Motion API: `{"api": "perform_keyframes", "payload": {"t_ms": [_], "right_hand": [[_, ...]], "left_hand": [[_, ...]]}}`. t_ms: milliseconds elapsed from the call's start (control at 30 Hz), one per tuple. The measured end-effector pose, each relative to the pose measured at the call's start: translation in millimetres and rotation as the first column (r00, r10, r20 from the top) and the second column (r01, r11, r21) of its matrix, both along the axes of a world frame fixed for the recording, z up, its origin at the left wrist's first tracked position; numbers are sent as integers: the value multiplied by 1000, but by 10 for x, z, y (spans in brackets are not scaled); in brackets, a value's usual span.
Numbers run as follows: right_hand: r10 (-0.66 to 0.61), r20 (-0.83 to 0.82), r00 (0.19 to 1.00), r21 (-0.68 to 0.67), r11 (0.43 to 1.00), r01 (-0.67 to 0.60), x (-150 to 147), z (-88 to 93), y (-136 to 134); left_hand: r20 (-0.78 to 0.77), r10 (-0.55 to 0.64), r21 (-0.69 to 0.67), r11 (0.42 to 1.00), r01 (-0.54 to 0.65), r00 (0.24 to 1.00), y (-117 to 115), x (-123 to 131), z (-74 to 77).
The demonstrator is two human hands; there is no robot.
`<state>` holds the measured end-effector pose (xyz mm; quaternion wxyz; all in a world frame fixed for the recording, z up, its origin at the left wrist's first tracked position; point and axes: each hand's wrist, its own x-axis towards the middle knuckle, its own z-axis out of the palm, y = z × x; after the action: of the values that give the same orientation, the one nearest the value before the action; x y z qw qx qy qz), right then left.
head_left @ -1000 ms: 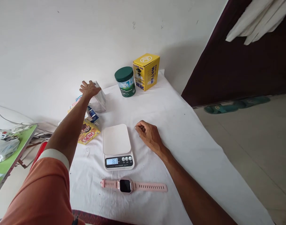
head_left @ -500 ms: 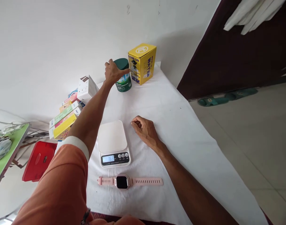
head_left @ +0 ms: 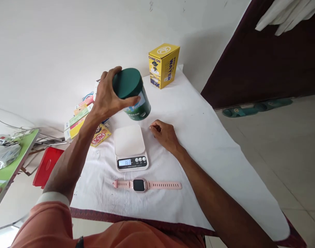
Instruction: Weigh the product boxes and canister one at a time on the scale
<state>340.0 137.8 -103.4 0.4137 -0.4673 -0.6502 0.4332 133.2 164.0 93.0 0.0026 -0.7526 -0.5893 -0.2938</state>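
Observation:
My left hand (head_left: pixel 108 94) is wrapped round a dark green canister (head_left: pixel 128 82) with a round flat lid. Slightly tilted, the canister hangs above the table, behind the kitchen scale (head_left: pixel 129 140). Loosely curled, my right hand (head_left: pixel 164 135) rests on the white cloth just right of the scale; whether its fingers hold anything is hidden. The white scale has a lit display that appears to read 363, and nothing lies on its plate. A pink smartwatch (head_left: pixel 139 185) with its strap laid out straight lies in front of the scale.
A yellow box (head_left: pixel 164 65) stands at the back of the cloth-covered table (head_left: pixel 199 165), by the wall. Several small boxes (head_left: pixel 78 120) are gathered at the left edge, partly behind my left arm. A red plastic object (head_left: pixel 47 165) and a green table (head_left: pixel 16 163) are farther left.
My left hand has lifted the green canister off the table beside the yellow box and brought it nearer, towards the scale. My right hand stays beside the scale. The view has shifted slightly.

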Motion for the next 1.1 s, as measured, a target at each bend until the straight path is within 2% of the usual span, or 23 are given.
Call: {"api": "perform_keyframes", "payload": {"t_ms": [133,200,300,533,767,900,1100], "right_hand": [[-11,15,1000,10,1000,11,-7,-14,-1],[-13,13,1000,20,1000,13,-12,-18,-4],[-17,12,1000,20,1000,17,-16,-13,-13],[-26,23,999,5,1000,26,-13,30,-46],[-29,29,999,-14,999,30,-21,54,-62],[-27,33,999,-13,1000,27,-16,68,-65],[-28,32,999,-20,999,29,-14,62,-64]], "left_hand": [[-41,-61,43,997,63,997,-631,-164,-44],[-55,-45,43,998,47,997,-839,-223,-108],[-66,-10,41,999,12,998,-1032,-278,-202],[-85,19,20,1000,-17,996,-1137,-328,-374],[-6,-7,-18,1000,7,1000,-1156,-437,-510],[104,-17,52,999,12,994,-1288,-531,-455],[238,0,231,971,-56,971,-1468,-680,-311]]}}
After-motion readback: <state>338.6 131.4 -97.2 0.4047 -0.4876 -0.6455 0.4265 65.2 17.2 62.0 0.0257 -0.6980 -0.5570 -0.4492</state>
